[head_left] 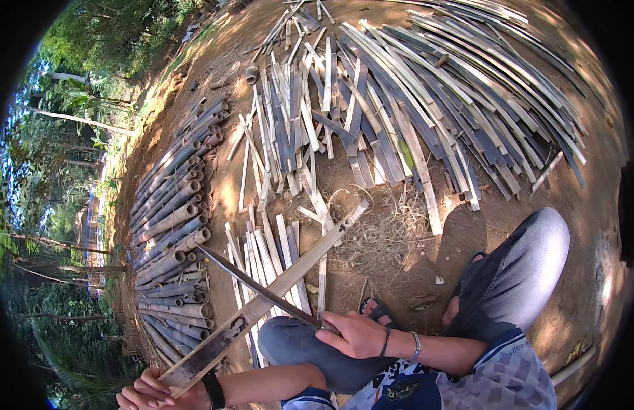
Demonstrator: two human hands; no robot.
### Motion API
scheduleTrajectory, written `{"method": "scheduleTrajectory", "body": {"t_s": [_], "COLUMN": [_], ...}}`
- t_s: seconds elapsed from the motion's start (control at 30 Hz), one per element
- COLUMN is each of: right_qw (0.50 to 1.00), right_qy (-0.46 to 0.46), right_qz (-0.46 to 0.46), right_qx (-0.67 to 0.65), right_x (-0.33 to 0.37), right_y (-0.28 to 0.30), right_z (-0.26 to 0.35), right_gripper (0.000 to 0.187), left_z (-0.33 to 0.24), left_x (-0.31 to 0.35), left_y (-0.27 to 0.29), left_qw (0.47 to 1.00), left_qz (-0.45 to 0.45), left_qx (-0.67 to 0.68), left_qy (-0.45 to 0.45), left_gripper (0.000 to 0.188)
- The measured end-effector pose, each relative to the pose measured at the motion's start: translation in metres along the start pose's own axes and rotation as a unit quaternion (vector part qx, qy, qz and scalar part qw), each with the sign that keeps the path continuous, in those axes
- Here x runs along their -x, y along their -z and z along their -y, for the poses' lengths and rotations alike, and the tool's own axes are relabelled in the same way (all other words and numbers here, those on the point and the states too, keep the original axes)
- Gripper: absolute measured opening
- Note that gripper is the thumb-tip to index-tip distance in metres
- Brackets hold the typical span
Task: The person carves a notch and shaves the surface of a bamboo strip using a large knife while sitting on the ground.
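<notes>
My left hand (152, 392), at the lower left, is closed round the near end of a long split bamboo strip (290, 272). The strip slants up and to the right across my bent knee, its pale inner side showing and dark stains on its lower part. In my right hand (351, 334), near the middle bottom, is a machete (262, 290) gripped by its handle, which my fingers mostly hide. Its long dark blade points up and to the left and crosses the bamboo strip. From this view I cannot tell whether the edge presses into the strip.
Whole bamboo poles (168, 232) lie stacked at the left. A large spread of split bamboo strips (460, 102) covers the ground ahead and right, with a smaller pile of strips (266, 256) beside my knee. Curly shavings (385, 236) litter the dirt before my sandalled foot (377, 311).
</notes>
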State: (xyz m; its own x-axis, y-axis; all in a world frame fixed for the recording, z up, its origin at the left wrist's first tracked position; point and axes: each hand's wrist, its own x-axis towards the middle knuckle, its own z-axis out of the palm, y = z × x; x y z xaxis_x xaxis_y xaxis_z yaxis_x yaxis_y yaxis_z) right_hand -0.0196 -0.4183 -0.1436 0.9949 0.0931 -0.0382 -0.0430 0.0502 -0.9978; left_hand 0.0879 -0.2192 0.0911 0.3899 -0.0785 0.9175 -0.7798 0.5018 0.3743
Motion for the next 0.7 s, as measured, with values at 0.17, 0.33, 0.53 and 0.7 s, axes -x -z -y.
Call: {"method": "scheduleTrajectory", "body": {"t_s": [0.17,0.33,0.53,0.7], "right_qw": [0.991,0.982,0.998,0.972], "right_qy": [-0.046,-0.134,0.005,-0.144], "right_qz": [-0.121,-0.127,-0.056,-0.173], "right_qx": [0.031,-0.030,0.011,-0.059], "right_x": [-0.016,-0.016,0.003,-0.020], "right_y": [0.018,0.017,0.000,0.013], "right_z": [-0.045,-0.060,0.001,-0.078], "right_gripper": [0.042,0.045,0.040,0.044], "left_z": [0.007,0.008,0.009,0.011], "left_x": [0.000,0.000,-0.001,-0.001], "left_y": [-0.009,-0.014,-0.018,-0.025], "left_qw": [0.995,0.993,0.989,0.979], "left_qz": [0.033,0.025,0.017,0.027], "left_qx": [0.096,0.113,0.144,0.201], "left_qy": [0.005,-0.009,-0.012,-0.013], "left_gripper": [0.069,0.063,0.050,0.040]}}
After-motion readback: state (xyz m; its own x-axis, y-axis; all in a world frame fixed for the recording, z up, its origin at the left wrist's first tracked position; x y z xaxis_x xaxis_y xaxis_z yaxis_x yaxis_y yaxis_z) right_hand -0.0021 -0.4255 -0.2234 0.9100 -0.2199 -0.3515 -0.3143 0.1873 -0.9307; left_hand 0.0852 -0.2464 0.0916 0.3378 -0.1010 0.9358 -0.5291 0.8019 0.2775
